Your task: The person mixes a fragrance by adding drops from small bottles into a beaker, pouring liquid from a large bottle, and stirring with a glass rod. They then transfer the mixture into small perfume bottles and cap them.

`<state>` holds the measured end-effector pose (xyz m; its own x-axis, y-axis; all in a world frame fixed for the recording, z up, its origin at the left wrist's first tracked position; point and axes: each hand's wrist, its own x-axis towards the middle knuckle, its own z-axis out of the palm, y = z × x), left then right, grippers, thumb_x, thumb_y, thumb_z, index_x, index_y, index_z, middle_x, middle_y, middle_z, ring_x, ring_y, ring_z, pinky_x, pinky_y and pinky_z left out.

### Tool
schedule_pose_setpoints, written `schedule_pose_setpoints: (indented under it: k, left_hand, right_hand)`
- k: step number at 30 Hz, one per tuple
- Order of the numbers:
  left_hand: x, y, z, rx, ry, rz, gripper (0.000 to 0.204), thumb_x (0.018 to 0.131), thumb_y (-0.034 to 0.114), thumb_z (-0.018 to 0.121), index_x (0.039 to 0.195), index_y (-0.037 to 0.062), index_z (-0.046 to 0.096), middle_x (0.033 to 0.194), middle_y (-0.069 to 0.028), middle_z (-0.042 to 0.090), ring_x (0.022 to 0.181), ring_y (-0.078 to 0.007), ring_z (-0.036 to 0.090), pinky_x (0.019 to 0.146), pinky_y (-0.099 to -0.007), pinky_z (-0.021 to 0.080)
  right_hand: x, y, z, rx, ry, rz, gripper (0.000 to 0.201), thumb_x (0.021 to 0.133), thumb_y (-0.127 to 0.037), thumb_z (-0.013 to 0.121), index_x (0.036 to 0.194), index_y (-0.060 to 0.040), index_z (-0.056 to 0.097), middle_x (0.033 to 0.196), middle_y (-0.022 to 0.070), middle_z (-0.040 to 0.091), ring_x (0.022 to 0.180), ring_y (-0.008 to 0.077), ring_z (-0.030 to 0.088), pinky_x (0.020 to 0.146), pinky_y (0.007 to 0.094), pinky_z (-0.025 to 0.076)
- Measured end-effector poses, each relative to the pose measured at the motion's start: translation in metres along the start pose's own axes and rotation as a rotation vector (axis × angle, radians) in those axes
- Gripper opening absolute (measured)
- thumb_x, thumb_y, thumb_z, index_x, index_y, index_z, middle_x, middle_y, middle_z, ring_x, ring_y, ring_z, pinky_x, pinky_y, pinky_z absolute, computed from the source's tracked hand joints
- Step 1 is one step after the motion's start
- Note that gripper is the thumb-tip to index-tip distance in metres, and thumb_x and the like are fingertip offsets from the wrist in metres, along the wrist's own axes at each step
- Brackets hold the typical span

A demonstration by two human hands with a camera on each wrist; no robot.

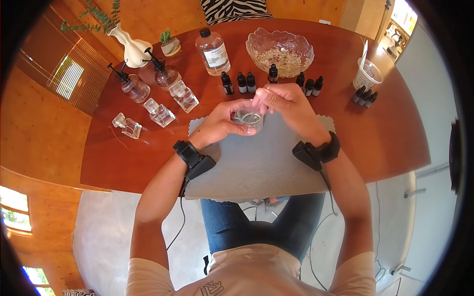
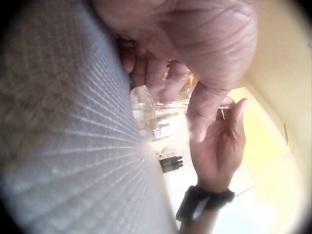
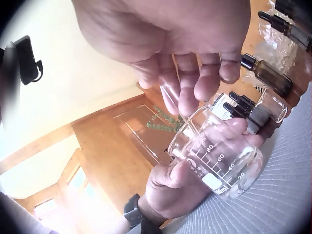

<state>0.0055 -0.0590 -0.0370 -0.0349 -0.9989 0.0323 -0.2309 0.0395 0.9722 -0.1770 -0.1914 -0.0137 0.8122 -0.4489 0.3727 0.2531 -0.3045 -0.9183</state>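
Observation:
My left hand point(image 1: 222, 122) grips a small clear glass beaker point(image 3: 219, 168) around its side, low over the grey textured mat point(image 1: 256, 167). White measuring marks run up the beaker's wall, and a little clear liquid shows near its bottom. Above the rim, my right hand point(image 1: 292, 106) pinches a thin clear stirring rod point(image 3: 170, 92) between thumb and fingers. The rod slants down into the beaker. In the left wrist view, the left palm hides much of the glass, and the right hand point(image 2: 217, 151) appears beyond it.
Black-capped dropper bottles point(image 1: 242, 83) stand behind the beaker. Square glass bottles point(image 1: 162, 116) and pump bottles point(image 1: 134, 89) sit to the left. Farther back are a large labelled bottle point(image 1: 215, 56) and a glass bowl point(image 1: 280, 49). A plastic cup point(image 1: 368, 76) stands at right.

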Motion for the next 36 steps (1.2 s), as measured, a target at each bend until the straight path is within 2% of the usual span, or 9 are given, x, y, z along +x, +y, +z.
schedule_pose_setpoints:
  k: [1,7,10,16,19,25,28,34,36]
  left_hand:
    - [0.0,0.002,0.0,-0.005,0.0,0.003,0.063,0.081,0.012,0.086,0.137,0.0033,0.059,0.124,-0.0042,0.067,0.114,-0.0154,0.061,0.103,-0.0333,0.048]
    - [0.0,-0.002,-0.001,0.012,-0.01,-0.009,0.062,0.081,0.012,0.085,0.137,0.0034,0.059,0.124,-0.0044,0.068,0.114,-0.0156,0.061,0.103,-0.0333,0.048]
    - [0.0,0.001,0.0,0.008,0.0,0.003,0.061,0.081,0.012,0.085,0.136,0.0034,0.06,0.124,-0.0047,0.068,0.115,-0.0157,0.062,0.103,-0.0331,0.048]
    - [0.001,-0.001,0.0,0.003,-0.001,0.002,0.063,0.081,0.012,0.086,0.137,0.0034,0.06,0.125,-0.0051,0.067,0.116,-0.0159,0.062,0.103,-0.0328,0.048]
    - [0.0,0.001,0.001,-0.013,0.007,0.001,0.062,0.08,0.012,0.086,0.136,0.003,0.06,0.125,-0.0049,0.067,0.116,-0.0157,0.061,0.102,-0.0327,0.048]
    - [0.001,-0.002,-0.001,0.008,-0.004,0.01,0.059,0.081,0.012,0.086,0.134,0.0023,0.061,0.124,-0.0043,0.068,0.115,-0.0152,0.061,0.102,-0.033,0.048]
    - [0.0,0.0,0.0,-0.003,0.006,0.01,0.059,0.081,0.012,0.086,0.133,0.0022,0.062,0.123,-0.0043,0.068,0.115,-0.0152,0.061,0.101,-0.0332,0.048]
    - [0.001,-0.002,-0.002,0.03,-0.009,-0.01,0.061,0.08,0.013,0.086,0.135,0.0021,0.06,0.125,-0.0048,0.067,0.116,-0.0156,0.061,0.102,-0.033,0.047]
    - [0.001,-0.001,-0.002,0.023,-0.012,-0.02,0.063,0.08,0.013,0.086,0.136,0.0022,0.06,0.125,-0.0049,0.067,0.116,-0.0156,0.061,0.103,-0.0329,0.047]
  right_hand:
    - [0.0,0.001,-0.001,-0.011,-0.062,0.015,0.041,0.104,-0.034,0.059,0.085,0.0002,0.071,0.068,0.0015,0.058,0.065,0.0085,0.05,0.06,0.0256,0.041]
    - [-0.001,-0.003,0.003,-0.022,0.082,-0.04,0.042,0.104,-0.036,0.06,0.084,0.0,0.07,0.067,0.0016,0.057,0.065,0.0089,0.051,0.06,0.0259,0.041]
    - [-0.001,-0.001,-0.002,-0.019,-0.048,-0.001,0.041,0.103,-0.035,0.06,0.084,0.0,0.07,0.068,0.0015,0.057,0.065,0.0087,0.05,0.06,0.0261,0.041]
    - [0.0,-0.001,0.006,-0.01,0.088,-0.009,0.041,0.103,-0.035,0.06,0.084,-0.0001,0.071,0.068,0.0012,0.058,0.065,0.0078,0.049,0.059,0.0253,0.04]
    - [0.0,0.001,-0.001,-0.046,-0.029,-0.003,0.041,0.103,-0.035,0.06,0.083,-0.0003,0.071,0.068,0.0014,0.059,0.066,0.0079,0.05,0.059,0.0249,0.041]
    - [0.0,-0.002,0.003,-0.026,0.115,-0.05,0.04,0.103,-0.033,0.06,0.083,-0.0002,0.071,0.067,0.0011,0.059,0.065,0.0077,0.051,0.059,0.0251,0.041]
    - [0.001,0.001,-0.002,-0.034,-0.04,-0.03,0.041,0.103,-0.033,0.06,0.082,-0.0002,0.071,0.067,0.0015,0.06,0.064,0.0079,0.052,0.06,0.0254,0.042]
    - [-0.001,-0.003,0.003,-0.022,0.087,-0.037,0.041,0.104,-0.034,0.059,0.082,-0.0004,0.071,0.067,0.0018,0.059,0.064,0.0085,0.053,0.061,0.0257,0.043]
    - [-0.001,-0.005,-0.004,-0.045,0.004,-0.022,0.04,0.104,-0.034,0.059,0.085,-0.0004,0.071,0.067,0.0023,0.059,0.064,0.0086,0.052,0.061,0.0256,0.042]
